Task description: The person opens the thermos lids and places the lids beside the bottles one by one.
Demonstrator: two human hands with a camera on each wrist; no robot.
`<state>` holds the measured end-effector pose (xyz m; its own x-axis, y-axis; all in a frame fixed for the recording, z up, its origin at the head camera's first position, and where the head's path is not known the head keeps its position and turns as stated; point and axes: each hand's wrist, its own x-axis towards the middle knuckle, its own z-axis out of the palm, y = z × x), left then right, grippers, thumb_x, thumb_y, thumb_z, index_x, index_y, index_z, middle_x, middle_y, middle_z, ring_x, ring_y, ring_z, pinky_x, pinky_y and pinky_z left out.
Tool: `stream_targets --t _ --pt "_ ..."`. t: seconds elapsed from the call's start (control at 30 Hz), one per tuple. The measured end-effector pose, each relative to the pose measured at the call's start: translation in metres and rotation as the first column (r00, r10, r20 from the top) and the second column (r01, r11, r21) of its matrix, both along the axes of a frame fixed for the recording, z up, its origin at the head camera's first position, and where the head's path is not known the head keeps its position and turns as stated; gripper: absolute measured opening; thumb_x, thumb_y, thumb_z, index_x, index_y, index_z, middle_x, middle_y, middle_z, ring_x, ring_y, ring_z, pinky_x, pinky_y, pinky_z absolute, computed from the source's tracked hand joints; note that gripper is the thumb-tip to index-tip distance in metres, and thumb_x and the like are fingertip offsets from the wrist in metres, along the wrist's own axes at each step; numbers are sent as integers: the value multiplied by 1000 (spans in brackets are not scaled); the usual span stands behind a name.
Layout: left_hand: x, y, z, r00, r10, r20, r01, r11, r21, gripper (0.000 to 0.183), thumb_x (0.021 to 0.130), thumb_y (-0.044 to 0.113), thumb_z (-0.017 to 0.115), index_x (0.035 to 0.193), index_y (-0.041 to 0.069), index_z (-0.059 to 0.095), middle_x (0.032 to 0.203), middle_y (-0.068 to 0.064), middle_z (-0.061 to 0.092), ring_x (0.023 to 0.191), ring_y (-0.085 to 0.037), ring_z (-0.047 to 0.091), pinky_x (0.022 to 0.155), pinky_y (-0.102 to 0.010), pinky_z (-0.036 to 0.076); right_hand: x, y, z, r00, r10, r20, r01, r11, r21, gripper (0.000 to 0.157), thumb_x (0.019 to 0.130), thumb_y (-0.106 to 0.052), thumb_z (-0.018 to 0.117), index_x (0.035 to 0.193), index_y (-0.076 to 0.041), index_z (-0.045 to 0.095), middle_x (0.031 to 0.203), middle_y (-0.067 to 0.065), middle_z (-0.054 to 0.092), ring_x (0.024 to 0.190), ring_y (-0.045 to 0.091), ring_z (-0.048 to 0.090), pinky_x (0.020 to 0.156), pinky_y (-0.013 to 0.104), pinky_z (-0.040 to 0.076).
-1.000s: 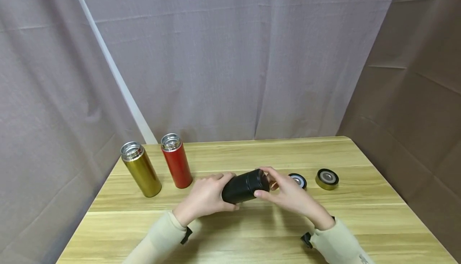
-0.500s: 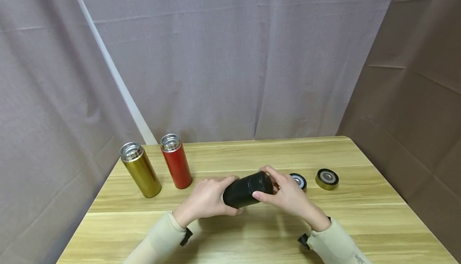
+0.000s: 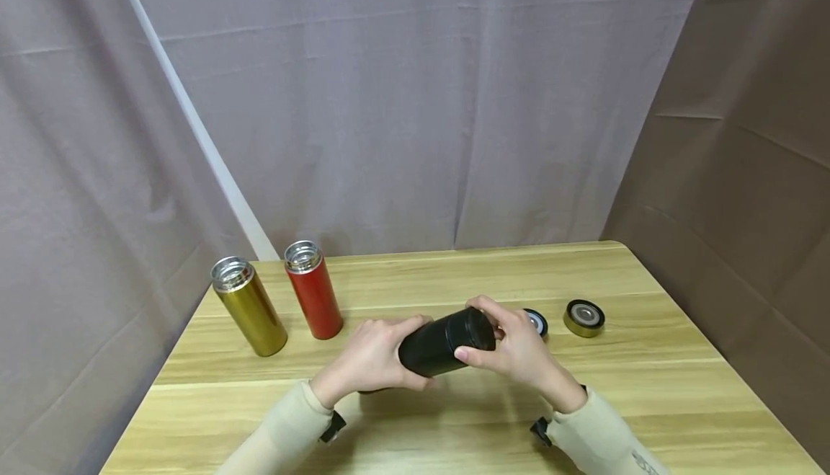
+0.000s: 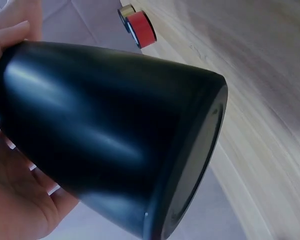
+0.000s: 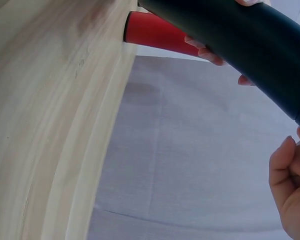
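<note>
A black thermos bottle [image 3: 429, 349] is held tilted over the table, its lid end [image 3: 473, 329] toward the right. My left hand [image 3: 372, 356] grips the bottle's body, thumb underneath and fingers over the far side. With thumb and fingers on either side of the lid, my right hand [image 3: 519, 349] holds the other end. A thin seam marks where lid and body meet. In the left wrist view the bottle's round base [image 4: 197, 162] faces the camera. The right wrist view shows the bottle's long dark side [image 5: 250, 45], with fingertips curled around it.
Two lidless thermos bottles, one gold [image 3: 253, 313] and one red [image 3: 315, 298], stand at the left of the wooden table [image 3: 415, 432]. To the right lie a gold lid [image 3: 584, 321], underside up, and a red lid [image 4: 141, 30] partly behind my right hand. Grey curtains [image 3: 363, 136] hang behind.
The lid end of the black bottle has shifted slightly right, with the right hand still around it. The left hand keeps its grip on the body. The head view has turned a little.
</note>
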<state>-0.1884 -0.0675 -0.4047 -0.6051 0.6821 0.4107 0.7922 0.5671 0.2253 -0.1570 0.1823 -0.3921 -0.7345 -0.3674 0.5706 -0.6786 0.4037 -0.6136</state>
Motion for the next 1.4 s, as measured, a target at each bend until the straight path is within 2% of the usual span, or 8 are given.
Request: stream_targets --t 0.63,0.83,0.97,1.07,1.17,1.23,1.33,1.4 --pt "4 -1 8 991 -110 81 110 994 11 74 56 65 74 121 37 53 82 21 57 64 3 51 53 -20 38 3 -5 6 932 130 -337 -154 987 -47 51 71 -44 75 98 -4 59 73 -6 58 57 0 53 45 14 44" --pt "2 -4 8 966 -211 147 211 977 19 73 56 63 75 121 38 53 89 24 56 71 4 52 59 -16 40 9 -12 21 866 175 -468 -190 982 15 55 70 -48 74 92 1 62 72 -2 60 59 2 54 48 13 43" --pt "1 -6 6 938 -286 198 289 957 14 75 56 64 76 122 39 51 92 27 56 73 6 52 61 -14 41 8 -11 23 798 242 -553 -214 970 115 60 58 -46 81 95 -1 63 72 -4 59 59 1 51 53 12 42" --pt "1 -8 7 916 -324 235 330 944 13 75 57 64 76 122 39 50 91 28 55 72 8 52 60 -13 41 7 -9 21 779 277 -562 -214 961 177 68 49 -43 85 100 -4 62 76 -6 59 62 2 51 57 14 43" --pt "2 -10 9 916 -317 245 323 946 18 74 58 63 76 122 37 50 90 26 55 72 6 52 61 -14 41 7 -6 20 812 273 -516 -185 959 216 72 51 -43 85 108 -6 60 87 -5 62 71 3 56 61 18 46" --pt "3 -12 12 939 -267 218 271 962 13 74 59 62 75 123 36 49 90 23 56 73 4 53 61 -16 42 8 -4 20 870 237 -432 -149 962 227 72 58 -44 83 115 -8 57 94 -6 63 74 2 57 61 19 47" --pt "6 -13 17 990 -112 83 115 993 -32 75 60 65 72 124 33 49 90 16 59 72 -1 55 58 -23 43 7 0 20 953 122 -279 -49 965 256 71 68 -47 77 126 -16 50 94 -11 61 72 1 55 59 21 46" --pt "7 -12 17 999 -6 -36 4 998 -56 76 59 65 72 124 31 50 89 12 61 70 -5 56 55 -28 44 6 2 18 985 24 -169 26 957 289 71 71 -51 74 130 -21 47 90 -13 60 67 1 53 55 22 44"
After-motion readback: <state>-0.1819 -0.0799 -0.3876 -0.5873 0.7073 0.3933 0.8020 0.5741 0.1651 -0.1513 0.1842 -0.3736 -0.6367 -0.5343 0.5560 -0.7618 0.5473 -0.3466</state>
